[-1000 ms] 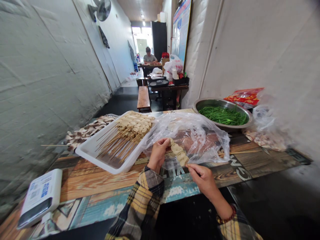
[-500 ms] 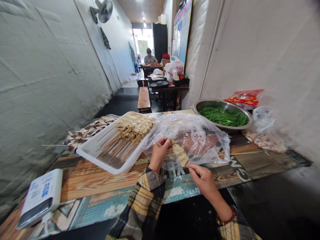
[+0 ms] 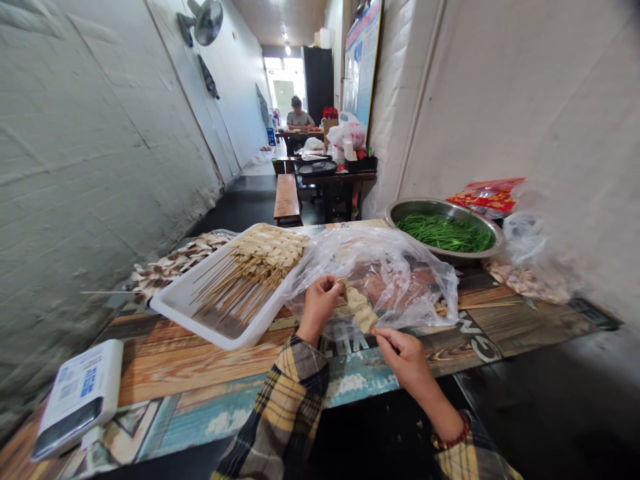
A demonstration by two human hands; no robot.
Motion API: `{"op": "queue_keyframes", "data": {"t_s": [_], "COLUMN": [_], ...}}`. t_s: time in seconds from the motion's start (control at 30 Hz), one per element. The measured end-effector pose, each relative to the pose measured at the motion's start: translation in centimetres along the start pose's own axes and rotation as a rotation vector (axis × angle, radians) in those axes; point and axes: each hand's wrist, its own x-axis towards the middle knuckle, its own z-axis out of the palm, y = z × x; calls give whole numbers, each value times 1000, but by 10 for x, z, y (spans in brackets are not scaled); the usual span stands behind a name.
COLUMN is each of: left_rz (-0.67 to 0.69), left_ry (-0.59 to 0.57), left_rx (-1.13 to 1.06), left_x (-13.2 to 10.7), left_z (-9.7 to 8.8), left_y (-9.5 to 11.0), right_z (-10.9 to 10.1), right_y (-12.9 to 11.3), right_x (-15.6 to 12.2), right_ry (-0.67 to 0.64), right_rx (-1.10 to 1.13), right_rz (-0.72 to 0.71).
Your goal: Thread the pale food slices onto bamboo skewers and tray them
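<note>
Between my two hands, above the table, is a skewer of pale, folded tofu skin (image 3: pixel 359 308), tilted down to the right. My left hand (image 3: pixel 323 301) pinches its upper left end between thumb and fingers. Closed on the stick end at the lower right is my right hand (image 3: pixel 400 350); most of the stick is hidden by the fingers. Behind the skewer lies a clear plastic bag (image 3: pixel 430 287) with pinkish and pale contents. To the left, a white tray (image 3: pixel 233 341) bears rows of similar finished skewers (image 3: pixel 267 250), sticks toward me.
Skewered mushroom-like slices (image 3: pixel 175 263) lie left of the tray. A steel bowl (image 3: pixel 493 248) of green chives stands back right, beside bagged food (image 3: pixel 530 277). Loose sticks (image 3: pixel 480 305) lie right of the clear bag. A white device (image 3: pixel 77 400) occupies the near left corner. Another person sits far back.
</note>
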Motion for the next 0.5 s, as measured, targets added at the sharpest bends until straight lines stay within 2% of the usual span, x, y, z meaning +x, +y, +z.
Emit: {"op": "queue_keyframes", "data": {"t_s": [0.13,0.5], "left_rz": [-93,-288], "left_ry": [7,-92], "left_rx": [-171,-349], "left_x": [-3,-5], "left_z": [0,-5], "left_y": [5,11], "right_z": [-1,-3], "right_y": [-2,-5], "right_x": [0,0], "right_ry": [10,-21], "right_rx": [27,69], "right_rz": [-4,-4]}}
